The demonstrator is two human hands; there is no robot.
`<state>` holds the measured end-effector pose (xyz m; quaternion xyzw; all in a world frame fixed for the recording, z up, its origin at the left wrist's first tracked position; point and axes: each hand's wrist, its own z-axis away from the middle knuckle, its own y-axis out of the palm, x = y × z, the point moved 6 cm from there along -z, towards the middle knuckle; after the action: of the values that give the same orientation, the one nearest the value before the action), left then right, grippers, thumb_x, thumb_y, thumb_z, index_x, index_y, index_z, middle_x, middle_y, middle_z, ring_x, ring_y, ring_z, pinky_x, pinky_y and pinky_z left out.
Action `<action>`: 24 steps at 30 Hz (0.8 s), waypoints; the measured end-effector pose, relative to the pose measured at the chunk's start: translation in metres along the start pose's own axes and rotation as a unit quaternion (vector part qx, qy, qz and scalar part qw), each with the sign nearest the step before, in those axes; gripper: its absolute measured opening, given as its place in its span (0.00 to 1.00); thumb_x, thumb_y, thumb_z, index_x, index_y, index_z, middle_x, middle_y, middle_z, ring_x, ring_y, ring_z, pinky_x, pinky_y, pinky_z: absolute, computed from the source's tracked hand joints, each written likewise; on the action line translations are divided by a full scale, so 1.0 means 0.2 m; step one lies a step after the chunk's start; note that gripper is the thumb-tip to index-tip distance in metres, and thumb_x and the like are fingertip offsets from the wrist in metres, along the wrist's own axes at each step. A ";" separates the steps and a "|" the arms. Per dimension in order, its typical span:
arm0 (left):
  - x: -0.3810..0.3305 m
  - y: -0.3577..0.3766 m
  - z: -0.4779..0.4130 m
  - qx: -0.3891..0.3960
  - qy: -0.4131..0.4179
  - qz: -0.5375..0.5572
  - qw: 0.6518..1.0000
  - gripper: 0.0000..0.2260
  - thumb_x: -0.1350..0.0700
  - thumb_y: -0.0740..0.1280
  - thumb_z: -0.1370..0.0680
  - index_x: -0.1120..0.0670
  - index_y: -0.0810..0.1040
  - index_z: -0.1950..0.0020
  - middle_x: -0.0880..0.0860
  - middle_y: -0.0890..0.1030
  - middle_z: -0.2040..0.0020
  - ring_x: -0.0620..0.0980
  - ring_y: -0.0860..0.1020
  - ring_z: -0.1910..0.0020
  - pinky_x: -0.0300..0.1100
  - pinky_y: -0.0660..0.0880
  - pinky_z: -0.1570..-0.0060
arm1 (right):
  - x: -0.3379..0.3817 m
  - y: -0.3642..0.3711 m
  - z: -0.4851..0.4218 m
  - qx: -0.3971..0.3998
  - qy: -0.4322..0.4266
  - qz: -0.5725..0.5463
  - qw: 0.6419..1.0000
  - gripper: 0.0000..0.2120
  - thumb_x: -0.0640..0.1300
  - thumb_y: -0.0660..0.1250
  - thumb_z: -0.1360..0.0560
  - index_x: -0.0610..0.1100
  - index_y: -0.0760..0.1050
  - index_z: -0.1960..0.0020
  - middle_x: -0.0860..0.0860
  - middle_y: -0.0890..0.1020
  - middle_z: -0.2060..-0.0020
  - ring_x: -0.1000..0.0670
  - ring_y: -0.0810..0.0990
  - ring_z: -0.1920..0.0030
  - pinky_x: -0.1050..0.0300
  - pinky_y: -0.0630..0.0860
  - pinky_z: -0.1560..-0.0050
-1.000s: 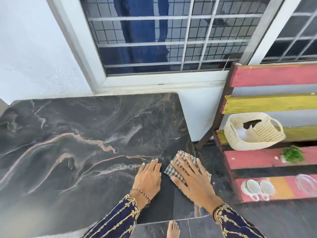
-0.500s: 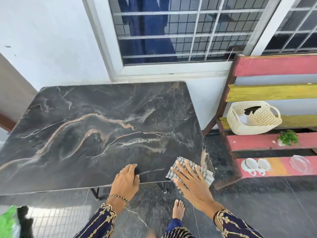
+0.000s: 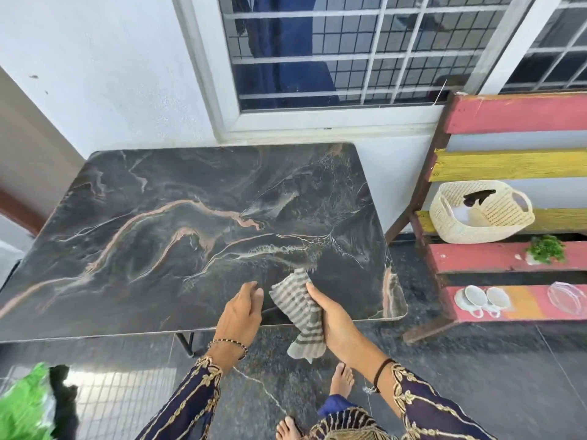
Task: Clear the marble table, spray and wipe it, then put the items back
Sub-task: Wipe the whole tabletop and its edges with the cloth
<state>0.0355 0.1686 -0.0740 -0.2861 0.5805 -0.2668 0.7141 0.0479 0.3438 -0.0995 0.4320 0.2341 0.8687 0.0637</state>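
Observation:
The dark marble table (image 3: 178, 236) with pink and white veins stands below the window, nothing on its top. My right hand (image 3: 333, 319) grips a grey-and-white striped cloth (image 3: 298, 309) lifted off the table at its near right edge; the cloth's lower end hangs past the edge. My left hand (image 3: 241, 312) rests with its fingers apart at the near edge, just left of the cloth, holding nothing. On the painted bench to the right sit a woven basket (image 3: 495, 227) with a spray bottle (image 3: 476, 198) inside, a small green plant (image 3: 546, 249), two white cups (image 3: 482, 300) and a clear glass dish (image 3: 568, 296).
The red and yellow slatted bench (image 3: 514, 115) stands close to the table's right side. A barred window (image 3: 349, 49) and white wall are behind. Dark polished floor (image 3: 476, 369) lies in front. A green and black object (image 3: 28, 404) lies at bottom left. My bare feet (image 3: 341, 377) are below.
My right hand has gone from lying flat on the cloth to gripping and lifting it off the table. The view pulled back, showing the whole tabletop.

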 end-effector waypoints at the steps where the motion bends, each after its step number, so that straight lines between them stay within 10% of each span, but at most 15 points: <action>1: -0.06 0.02 -0.01 0.028 -0.013 0.035 0.999 0.15 0.50 0.56 0.18 0.56 0.71 0.37 0.54 0.80 0.45 0.52 0.78 0.47 0.41 0.71 0.48 | 0.03 -0.01 0.02 -0.004 0.007 -0.046 0.999 0.22 0.56 0.61 0.19 0.44 0.79 0.33 0.46 0.82 0.35 0.47 0.79 0.33 0.46 0.67 0.25; 6: -0.30 0.22 -0.13 0.154 -0.047 0.179 0.971 0.21 0.35 0.61 0.25 0.52 0.75 0.48 0.47 0.79 0.55 0.47 0.76 0.55 0.44 0.74 0.49 | 0.23 -0.18 0.09 -0.022 -0.005 -0.188 0.982 0.27 0.58 0.58 0.17 0.38 0.78 0.33 0.39 0.81 0.35 0.39 0.80 0.34 0.40 0.70 0.29; 12: -0.70 0.47 -0.34 0.107 -0.019 0.190 0.976 0.13 0.49 0.71 0.26 0.52 0.71 0.63 0.44 0.71 0.71 0.43 0.70 0.71 0.33 0.68 0.68 | 0.48 -0.64 0.06 -0.108 -0.060 -0.164 0.979 0.13 0.44 0.64 0.20 0.39 0.85 0.47 0.39 0.85 0.43 0.39 0.84 0.43 0.40 0.75 0.34; 18: -1.15 1.00 -0.61 0.096 -0.041 0.204 0.973 0.09 0.48 0.73 0.28 0.51 0.77 0.58 0.45 0.76 0.71 0.44 0.73 0.72 0.44 0.76 0.68 | 0.70 -1.44 -0.07 -0.225 -0.022 0.008 0.974 0.12 0.42 0.70 0.29 0.42 0.80 0.46 0.42 0.84 0.43 0.39 0.81 0.40 0.39 0.73 0.33; 24: -1.59 1.68 -0.83 0.146 -0.067 0.183 0.970 0.08 0.50 0.70 0.25 0.53 0.76 0.51 0.49 0.81 0.61 0.47 0.77 0.65 0.42 0.75 0.62 | 0.95 -2.24 -0.10 -0.302 -0.036 0.063 0.950 0.07 0.40 0.65 0.18 0.44 0.79 0.41 0.49 0.82 0.46 0.46 0.79 0.40 0.58 0.71 0.41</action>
<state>-0.1689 0.6123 -0.1283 -0.0846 0.5285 -0.1933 0.8223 -0.1264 0.7917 -0.1814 0.4371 -0.0697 0.8850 0.1445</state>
